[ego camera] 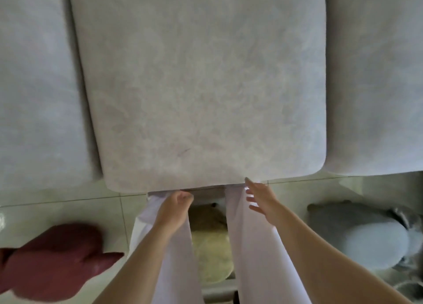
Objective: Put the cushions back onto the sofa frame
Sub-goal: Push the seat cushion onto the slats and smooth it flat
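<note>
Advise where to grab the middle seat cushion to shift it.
Take the middle seat cushion by its near front edge, one hand toward each rounded corner, coming from the person's side. The left cushion and right cushion sit close against its sides and its back edge is out of view, so only the front edge is exposed.
</note>
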The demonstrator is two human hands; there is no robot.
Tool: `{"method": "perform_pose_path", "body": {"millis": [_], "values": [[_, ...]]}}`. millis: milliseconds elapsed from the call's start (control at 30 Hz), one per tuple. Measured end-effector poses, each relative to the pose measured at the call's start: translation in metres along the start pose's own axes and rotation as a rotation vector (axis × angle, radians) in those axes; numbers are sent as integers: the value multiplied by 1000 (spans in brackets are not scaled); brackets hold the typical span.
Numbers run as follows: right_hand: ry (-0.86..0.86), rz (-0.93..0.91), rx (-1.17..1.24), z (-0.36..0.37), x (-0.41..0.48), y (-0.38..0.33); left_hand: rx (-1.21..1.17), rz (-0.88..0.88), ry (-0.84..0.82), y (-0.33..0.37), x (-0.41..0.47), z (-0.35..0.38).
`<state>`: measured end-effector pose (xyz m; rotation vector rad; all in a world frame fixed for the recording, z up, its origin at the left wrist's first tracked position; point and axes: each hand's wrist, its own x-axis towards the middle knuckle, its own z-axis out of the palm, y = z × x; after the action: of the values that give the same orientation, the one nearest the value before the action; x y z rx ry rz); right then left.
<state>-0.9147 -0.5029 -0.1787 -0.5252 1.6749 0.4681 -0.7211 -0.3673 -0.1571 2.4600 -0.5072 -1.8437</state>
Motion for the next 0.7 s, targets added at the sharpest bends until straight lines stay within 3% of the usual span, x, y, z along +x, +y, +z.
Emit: {"method": "perform_pose_path", "body": {"millis": [100, 200, 267, 333, 567, 700], "values": [[-44, 42, 128, 7, 35, 8, -24, -209, -37, -12, 37, 14], [-78, 45, 255, 15, 57, 14, -492, -450, -91, -19, 62, 19], [-71, 34, 312, 18, 70, 18, -866, -510, -77, -21, 76, 27], [-62, 6, 391, 20, 76, 20, -1057, -505, 25, -21, 86, 30], [162, -57, 225, 18, 76, 17, -941, -425, 121, -29, 87, 32], [206, -87, 171, 15, 61, 15, -909, -370, 121, -34, 77, 26]]}}
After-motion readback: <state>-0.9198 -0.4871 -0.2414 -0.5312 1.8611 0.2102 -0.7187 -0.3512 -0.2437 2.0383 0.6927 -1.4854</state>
